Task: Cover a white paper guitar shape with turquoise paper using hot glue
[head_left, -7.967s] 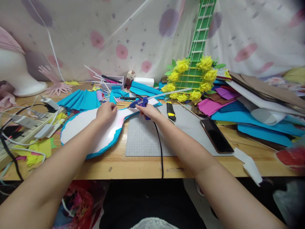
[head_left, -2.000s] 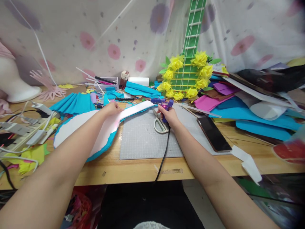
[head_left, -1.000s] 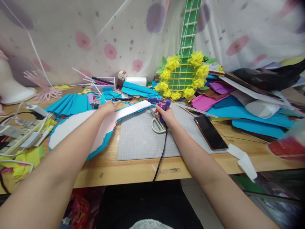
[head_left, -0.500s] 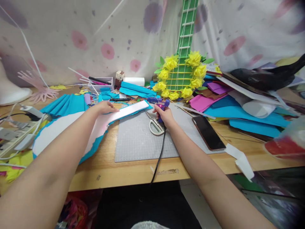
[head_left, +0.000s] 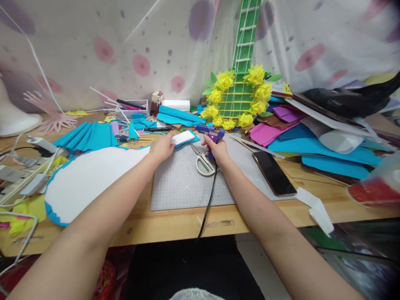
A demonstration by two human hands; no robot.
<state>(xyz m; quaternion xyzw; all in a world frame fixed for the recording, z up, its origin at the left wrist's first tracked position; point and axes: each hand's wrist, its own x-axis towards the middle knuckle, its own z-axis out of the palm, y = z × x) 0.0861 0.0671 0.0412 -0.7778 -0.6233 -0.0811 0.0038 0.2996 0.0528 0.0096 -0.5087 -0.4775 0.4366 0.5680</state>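
A guitar-shaped white cutout (head_left: 90, 179) with blue crepe paper along its edges lies at the left, its narrow neck pointing right. My left hand (head_left: 161, 148) is closed round the neck, near its end. In my right hand (head_left: 217, 150) is a blue-purple hot glue gun (head_left: 212, 132) with a small red light, its nozzle toward the tip of the neck. A black cord (head_left: 210, 204) runs down from the gun over the table edge. Scissors (head_left: 203, 163) with pale handles lie on the grey cutting mat (head_left: 181, 191), beside the glue gun.
Behind stands a green paper guitar (head_left: 237, 89) ringed with yellow flowers. A phone (head_left: 274, 173) lies on the mat's right side. Coloured paper sheets (head_left: 312, 143) pile up at the right. A power strip (head_left: 15, 179) sits far left, and a see-through cup (head_left: 378, 187) far right.
My left hand has moved right along the neck and now wraps it nearer the end. The cutout's body has turned a little. My right hand stays nearly in place with the glue gun.
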